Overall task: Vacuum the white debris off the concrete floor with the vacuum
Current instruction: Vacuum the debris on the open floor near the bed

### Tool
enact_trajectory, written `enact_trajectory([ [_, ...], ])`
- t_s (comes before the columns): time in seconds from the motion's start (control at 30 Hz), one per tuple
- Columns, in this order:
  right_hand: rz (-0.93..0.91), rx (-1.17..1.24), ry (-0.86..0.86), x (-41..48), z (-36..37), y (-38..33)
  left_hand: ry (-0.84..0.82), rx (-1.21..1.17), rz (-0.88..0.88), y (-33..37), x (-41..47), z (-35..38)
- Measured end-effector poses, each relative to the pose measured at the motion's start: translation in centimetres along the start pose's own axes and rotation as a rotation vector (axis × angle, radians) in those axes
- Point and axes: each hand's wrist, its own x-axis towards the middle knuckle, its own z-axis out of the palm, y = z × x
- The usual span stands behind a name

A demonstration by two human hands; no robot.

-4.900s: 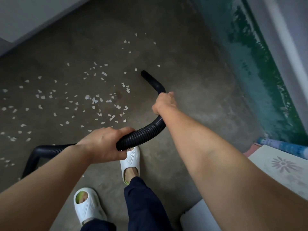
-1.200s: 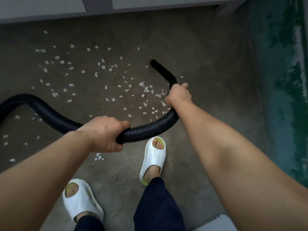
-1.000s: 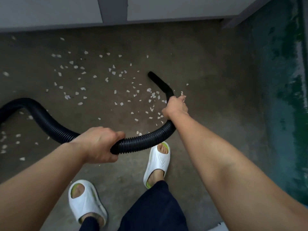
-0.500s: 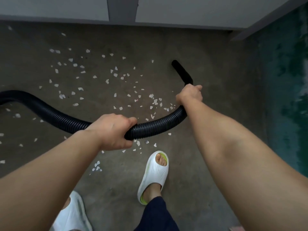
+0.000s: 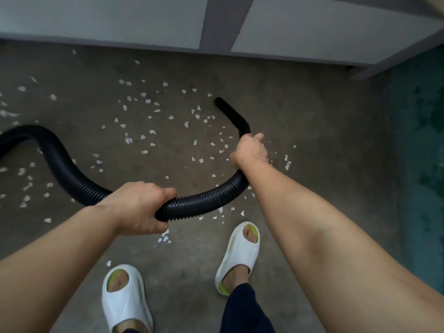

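A black ribbed vacuum hose (image 5: 204, 200) curves across the concrete floor (image 5: 312, 131) from the left edge to a smooth bent nozzle (image 5: 230, 111). My left hand (image 5: 139, 207) grips the ribbed hose at its middle. My right hand (image 5: 249, 150) grips it just behind the nozzle's bend. The nozzle tip points up-left, down near the floor at the right edge of the white debris (image 5: 149, 131). Small white flakes lie scattered left of the nozzle, under the hose and near my feet.
A grey wall base (image 5: 216, 25) runs along the top. A green-painted strip of floor (image 5: 422, 164) lies on the right. My feet in white slippers (image 5: 240, 255) stand below the hose. The hose loops off the left edge (image 5: 24, 135).
The nozzle has swung left from its spot half a second ago, toward the flakes. Both hands keep their grip. My left foot has stepped forward into view.
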Motion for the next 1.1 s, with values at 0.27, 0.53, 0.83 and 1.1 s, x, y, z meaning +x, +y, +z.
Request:
enact_trajectory([
  [0.27,-0.111,-0.076,0.042,-2.0,1.2,-7.5,0.029,-0.023,-0.058,-4.8,-4.4,0.8],
  [0.53,0.070,0.001,0.013,-3.9,1.6,-9.5,0.073,-0.006,-0.070,-8.0,-7.3,0.2],
  [0.83,0.137,-0.031,0.058,-1.4,1.1,-9.7,0.125,-0.045,-0.037,-8.6,-5.2,-0.3],
  [1.1,0.040,-0.095,-0.026,-2.8,-0.4,-12.3,0.027,-0.075,-0.069,-9.6,-6.7,-2.6],
])
